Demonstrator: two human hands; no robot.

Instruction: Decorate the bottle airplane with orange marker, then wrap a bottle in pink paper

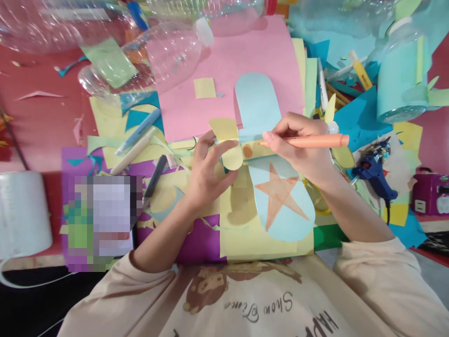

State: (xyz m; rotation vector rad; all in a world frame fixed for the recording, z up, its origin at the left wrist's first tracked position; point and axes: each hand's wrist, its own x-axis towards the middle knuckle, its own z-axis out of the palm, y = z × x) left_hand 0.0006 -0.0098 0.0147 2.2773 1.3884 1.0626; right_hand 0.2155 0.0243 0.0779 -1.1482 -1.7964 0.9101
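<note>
My right hand (298, 140) grips an orange marker (319, 141), its tip at a pale yellow paper strip. Beside the tip, an orange dot (247, 150) is coloured on that strip. With fingers spread and curved, my left hand (212, 168) rests at a rounded yellow paper piece (231, 154), touching its edges; whether it pinches the paper is hard to see. A light blue rounded paper shape (257, 96) lies above the strip. Below it, another light blue paper lobe (305, 220) bears an orange star (280, 194).
Pink paper (224, 61) lies behind my hands. Clear plastic bottles (168, 51) lie at the back left. A blue glue gun (377, 173) and a teal-tinted jar (401, 75) are at the right. Blue and white markers (138, 131) lie left, near a white cylindrical object (24, 213).
</note>
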